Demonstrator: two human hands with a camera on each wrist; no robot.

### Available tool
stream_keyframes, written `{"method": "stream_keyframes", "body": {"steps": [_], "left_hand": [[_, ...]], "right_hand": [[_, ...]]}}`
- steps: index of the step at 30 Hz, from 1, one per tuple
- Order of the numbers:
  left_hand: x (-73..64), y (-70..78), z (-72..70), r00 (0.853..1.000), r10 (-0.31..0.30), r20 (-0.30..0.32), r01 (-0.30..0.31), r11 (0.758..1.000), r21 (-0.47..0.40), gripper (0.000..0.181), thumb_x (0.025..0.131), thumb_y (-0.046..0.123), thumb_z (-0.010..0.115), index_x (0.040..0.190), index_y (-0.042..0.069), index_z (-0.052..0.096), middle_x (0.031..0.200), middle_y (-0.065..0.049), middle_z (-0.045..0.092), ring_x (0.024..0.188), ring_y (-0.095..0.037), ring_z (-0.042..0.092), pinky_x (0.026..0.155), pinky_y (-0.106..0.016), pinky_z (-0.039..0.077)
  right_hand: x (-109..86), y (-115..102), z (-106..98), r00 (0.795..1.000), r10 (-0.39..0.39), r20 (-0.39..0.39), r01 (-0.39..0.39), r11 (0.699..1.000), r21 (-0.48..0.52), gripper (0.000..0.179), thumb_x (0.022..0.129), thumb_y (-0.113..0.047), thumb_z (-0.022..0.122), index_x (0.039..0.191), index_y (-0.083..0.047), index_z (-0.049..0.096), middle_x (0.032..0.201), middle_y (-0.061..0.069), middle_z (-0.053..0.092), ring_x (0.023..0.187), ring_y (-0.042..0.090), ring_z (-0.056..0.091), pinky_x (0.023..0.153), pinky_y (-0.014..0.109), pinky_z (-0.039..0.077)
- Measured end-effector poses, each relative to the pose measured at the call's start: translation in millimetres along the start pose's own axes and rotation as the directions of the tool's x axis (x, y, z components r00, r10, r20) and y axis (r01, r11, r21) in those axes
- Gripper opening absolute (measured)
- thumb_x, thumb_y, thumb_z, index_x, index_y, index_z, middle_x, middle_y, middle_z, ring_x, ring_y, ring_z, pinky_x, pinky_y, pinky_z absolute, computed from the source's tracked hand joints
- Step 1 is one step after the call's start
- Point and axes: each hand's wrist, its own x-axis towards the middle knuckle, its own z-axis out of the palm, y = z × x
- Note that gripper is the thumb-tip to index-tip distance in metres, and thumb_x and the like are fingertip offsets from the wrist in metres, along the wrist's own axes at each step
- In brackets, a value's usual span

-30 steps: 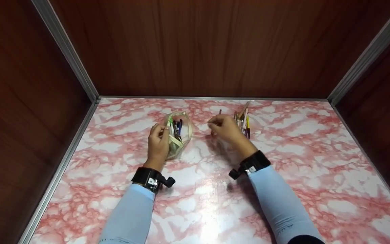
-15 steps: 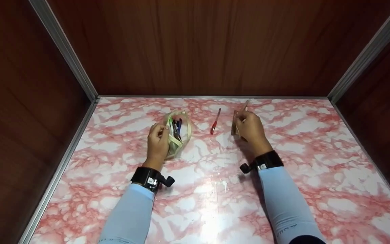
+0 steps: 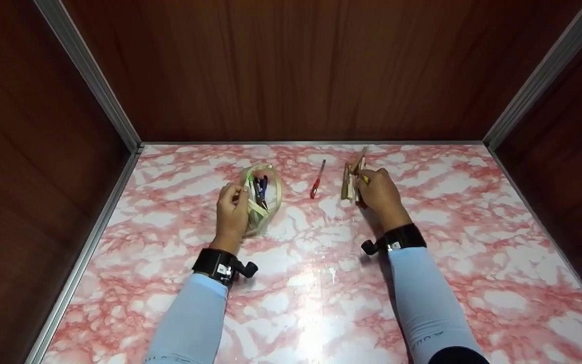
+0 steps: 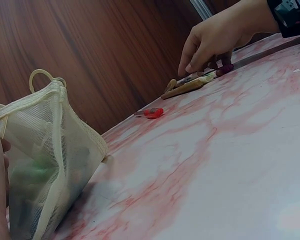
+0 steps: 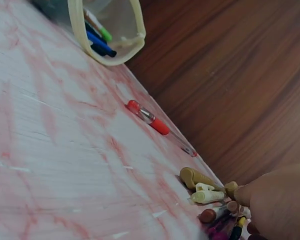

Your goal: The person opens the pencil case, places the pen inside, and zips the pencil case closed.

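My left hand [image 3: 232, 215] pinches the near-left edge of a cream mesh pencil pouch [image 4: 60, 160], whose mouth gapes. Inside the pouch lie several pens, among them a blue pen [image 5: 101, 45] and one with a green end [image 5: 106, 34]. Over to the right, my right hand [image 3: 383, 194] reaches down with bent fingers onto a bunch of pens. A tan pen [image 5: 196, 177], a cream pen [image 5: 209, 196] and a yellow one [image 3: 365, 179] show around its fingertips; whether it grips any I cannot tell. Between pouch and bunch lies a red pen [image 3: 316, 186].
Everything stands on a table with a red and white marbled top [image 3: 291, 273]. A dark wood-grain panel [image 3: 291, 71] rises along the back edge, with similar panels at both sides. Metal strips [image 3: 91, 76] line the corners.
My right hand has moved right, from above the red pen to the bunch of pens, leaving the red pen lying on the table. My left hand keeps its hold on the pouch.
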Motion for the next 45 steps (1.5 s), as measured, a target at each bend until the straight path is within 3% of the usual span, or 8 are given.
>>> {"method": "stream_keyframes", "body": {"steps": [7,15,19,23,28,35,41,45], "left_hand": [[-0.6,0.0,0.9,1.0,0.022,-0.015,-0.022,1.0,0.0,0.019,0.11,0.006,0.069,0.092,-0.001,0.069,0.102,-0.007,0.063,0.103,-0.025,0.065,0.09,-0.023,0.056],[1.2,-0.3,0.6,1.0,0.026,-0.007,-0.026,1.0,-0.013,0.02,0.11,0.007,0.068,0.092,-0.001,0.069,0.102,-0.005,0.063,0.104,-0.024,0.065,0.09,-0.023,0.057],[1.7,-1.4,0.9,0.999,0.035,-0.009,-0.035,0.999,-0.004,0.02,0.11,0.007,0.069,0.092,0.0,0.069,0.101,-0.004,0.063,0.103,-0.023,0.065,0.091,-0.023,0.057],[1.8,-1.2,0.7,0.999,0.035,-0.01,-0.035,0.999,0.005,0.019,0.11,0.007,0.069,0.092,-0.001,0.069,0.101,-0.004,0.062,0.103,-0.024,0.065,0.091,-0.023,0.057],[1.2,1.4,-0.1,1.0,0.013,0.008,-0.013,1.0,0.013,0.02,0.111,0.008,0.068,0.094,-0.003,0.068,0.103,-0.005,0.062,0.106,-0.025,0.065,0.092,-0.024,0.058],[0.9,0.4,0.2,1.0,0.018,0.009,-0.018,1.0,0.023,0.02,0.11,0.008,0.068,0.093,-0.002,0.068,0.104,-0.009,0.063,0.107,-0.025,0.065,0.092,-0.025,0.059],[1.1,0.9,-0.8,1.0,0.014,0.012,-0.015,1.0,0.024,0.019,0.111,0.009,0.068,0.095,-0.001,0.069,0.104,-0.007,0.064,0.107,-0.024,0.065,0.092,-0.024,0.057],[1.4,-0.4,0.4,1.0,0.013,0.007,-0.013,1.0,0.007,0.02,0.111,0.009,0.068,0.094,-0.001,0.069,0.104,-0.007,0.064,0.105,-0.023,0.064,0.091,-0.024,0.057]], "right_hand": [[-0.4,3.0,0.9,0.999,-0.018,0.042,0.019,1.0,-0.021,0.042,0.115,-0.017,0.057,0.152,-0.005,0.072,0.132,0.032,0.061,0.107,0.042,0.065,0.1,0.057,0.056],[0.1,4.6,-2.0,0.999,-0.031,-0.009,0.031,0.999,-0.013,0.03,0.113,-0.023,0.064,0.126,0.002,0.075,0.12,0.028,0.063,0.103,0.043,0.065,0.096,0.061,0.056],[0.9,6.9,-4.0,0.999,-0.015,-0.028,0.016,1.0,0.014,0.025,0.112,-0.019,0.066,0.121,0.003,0.072,0.116,0.03,0.069,0.102,0.045,0.07,0.094,0.059,0.057],[3.0,9.7,-6.3,0.999,0.01,-0.041,-0.008,0.999,0.044,0.02,0.111,-0.012,0.062,0.12,0.004,0.07,0.114,0.03,0.077,0.098,0.044,0.076,0.092,0.058,0.059],[2.8,11.9,-8.0,0.996,0.065,-0.06,-0.06,0.995,0.086,0.028,0.109,-0.011,0.057,0.13,0.002,0.07,0.104,0.024,0.076,0.09,0.037,0.072,0.084,0.05,0.057],[3.8,7.6,-9.7,0.985,0.11,-0.131,-0.082,0.976,0.2,0.034,0.112,-0.012,0.059,0.139,0.002,0.074,0.119,0.029,0.077,0.097,0.038,0.072,0.083,0.045,0.058],[1.3,-1.6,-12.8,0.987,0.111,-0.119,-0.071,0.951,0.301,0.033,0.107,-0.011,0.062,0.135,0.0,0.075,0.119,0.024,0.075,0.082,0.02,0.07,0.068,0.026,0.054],[0.4,-8.8,-12.7,0.991,0.092,-0.102,-0.05,0.935,0.352,0.033,0.108,-0.009,0.062,0.136,0.001,0.074,0.118,0.024,0.075,0.074,0.012,0.07,0.06,0.021,0.054]]}}
